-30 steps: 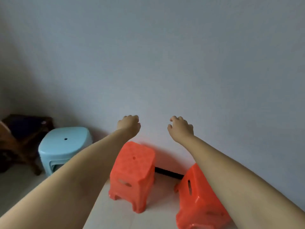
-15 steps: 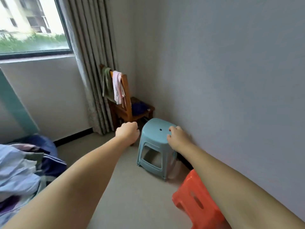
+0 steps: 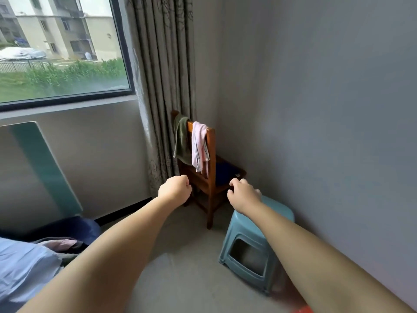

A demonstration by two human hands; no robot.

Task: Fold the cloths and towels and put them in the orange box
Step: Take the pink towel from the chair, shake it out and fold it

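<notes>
the view is swung from the bare wall and the orange stools round to the window corner, so that a wooden chair (image 3: 208, 186) is now brought into sight where only wall was seen a second ago. over its back two cloths are draped: a green towel (image 3: 181, 141) and, just beside it, a pink striped cloth (image 3: 199, 145); something dark blue (image 3: 223, 173) is laid on the seat. the left hand (image 3: 174, 190) is held out with its fingers curled into a fist on nothing, and the right hand (image 3: 243, 195) is held the same way above a blue stool (image 3: 250, 240), nothing gripped. both are kept well short of the cloths. a heap of clothes (image 3: 27, 263) is seen low at the left. the orange box is not in view (an orange scrap at the bottom edge cannot be identified). the task is judged barely begun, the chair's cloths being the likely first pick.
</notes>
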